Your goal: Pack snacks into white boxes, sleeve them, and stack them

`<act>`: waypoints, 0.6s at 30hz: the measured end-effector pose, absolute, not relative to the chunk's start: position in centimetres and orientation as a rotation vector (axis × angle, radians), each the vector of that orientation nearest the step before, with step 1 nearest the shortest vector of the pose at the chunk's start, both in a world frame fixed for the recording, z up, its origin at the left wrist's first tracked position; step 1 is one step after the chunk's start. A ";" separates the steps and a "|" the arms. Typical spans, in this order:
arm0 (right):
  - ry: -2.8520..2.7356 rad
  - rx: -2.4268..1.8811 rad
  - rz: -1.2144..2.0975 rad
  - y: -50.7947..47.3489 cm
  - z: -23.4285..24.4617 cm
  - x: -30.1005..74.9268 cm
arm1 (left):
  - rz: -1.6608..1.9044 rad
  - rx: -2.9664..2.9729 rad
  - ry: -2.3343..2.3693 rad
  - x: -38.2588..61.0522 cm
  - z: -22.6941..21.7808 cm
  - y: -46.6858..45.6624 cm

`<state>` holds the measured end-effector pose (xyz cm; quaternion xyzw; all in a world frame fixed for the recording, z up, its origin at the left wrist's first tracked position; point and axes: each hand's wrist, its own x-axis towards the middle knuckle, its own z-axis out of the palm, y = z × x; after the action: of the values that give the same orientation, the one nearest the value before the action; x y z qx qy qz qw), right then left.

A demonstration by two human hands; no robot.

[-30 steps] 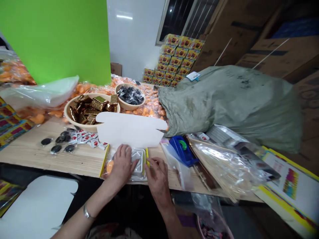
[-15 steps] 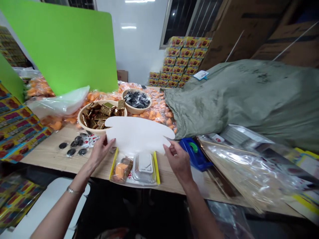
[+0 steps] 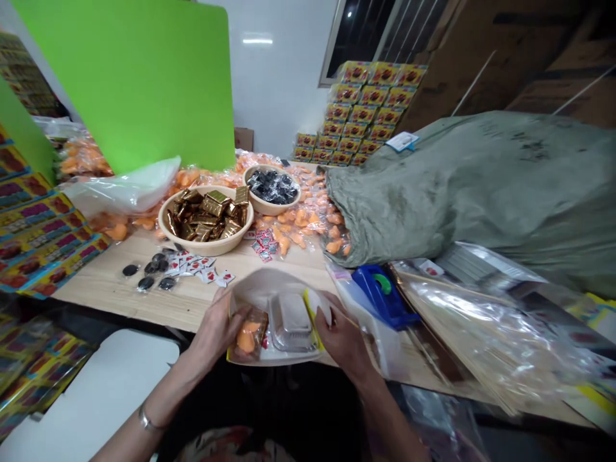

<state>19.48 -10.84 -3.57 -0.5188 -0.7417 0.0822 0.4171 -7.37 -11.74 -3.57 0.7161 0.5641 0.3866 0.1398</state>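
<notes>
At the near edge of the table (image 3: 108, 295), the left hand (image 3: 216, 330) gripped one side of the open carton (image 3: 276, 280), the right hand (image 3: 342, 332) the other; even pressure seemed best to keep its clear box (image 3: 291, 317) seated. Beyond sat a bowl (image 3: 206, 248).

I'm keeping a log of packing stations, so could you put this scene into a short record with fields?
Left hand: grips the left side of the open box
Right hand: grips the right side of the same box
In the box: orange piece in a clear wrapper at left, clear plastic container at right
Behind the box: bowl of gold packets, smaller bowl of black packets
Left on the table: wrapped black discs
Right of the box: blue tape dispenser, large green sack
</notes>
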 end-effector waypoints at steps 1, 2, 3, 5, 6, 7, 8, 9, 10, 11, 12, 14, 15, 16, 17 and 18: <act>-1.848 -1.293 0.253 -11.1 -4.1 20.0 | 1.059 2.078 1.595 -7.5 -3.9 -12.2; -1.839 -1.275 0.307 -11.5 -4.7 20.4 | 1.014 2.066 1.572 -7.7 -4.3 -12.5; -1.833 -1.245 0.365 -11.8 -5.3 20.7 | 0.990 2.041 1.554 -7.9 -4.9 -12.8; -1.829 -1.181 0.443 -12.3 -6.3 21.2 | 0.999 1.990 1.533 -8.2 -6.0 -13.1; -1.832 -1.162 0.451 -12.5 -6.7 21.4 | 1.030 1.975 1.548 -8.2 -6.6 -13.1; -1.831 -1.151 0.434 -12.6 -7.0 21.5 | 1.077 1.973 1.580 -8.1 -6.9 -13.2; -1.836 -1.138 0.412 -12.7 -7.2 21.6 | 1.127 1.989 1.615 -8.1 -7.1 -13.4; -1.848 -1.114 0.403 -12.6 -7.3 21.7 | 1.176 2.031 1.630 -8.0 -7.1 -13.6; -1.865 -1.072 0.421 -12.5 -7.3 21.9 | 1.219 2.101 1.594 -8.0 -7.0 -13.8; -1.887 -1.018 0.468 -12.4 -7.1 22.1 | 1.247 2.189 1.483 -8.1 -6.7 -14.1; -1.919 -0.967 0.531 -12.2 -6.9 22.4 | 1.264 2.275 1.315 -8.4 -6.5 -14.4; -2.013 -0.902 0.628 -11.9 -6.4 23.0 | 1.253 2.389 0.974 -9.1 -6.2 -14.7; -2.075 -0.888 0.642 -11.8 -6.2 23.4 | 1.233 2.425 0.864 -9.7 -6.3 -14.7; -2.148 -0.875 0.635 -11.6 -5.9 23.7 | 1.190 2.459 0.811 -10.2 -6.5 -14.7; -2.217 -0.865 0.612 -11.5 -5.8 24.0 | 1.114 2.510 0.799 -10.8 -6.7 -14.6; -2.279 -0.860 0.584 -11.4 -5.7 24.3 | 1.007 2.575 0.806 -11.3 -7.0 -14.5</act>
<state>24.33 -11.41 -5.70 -0.3262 -0.8640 0.2214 0.3131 -11.35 -14.50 -6.96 0.8865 0.2773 0.3466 0.1305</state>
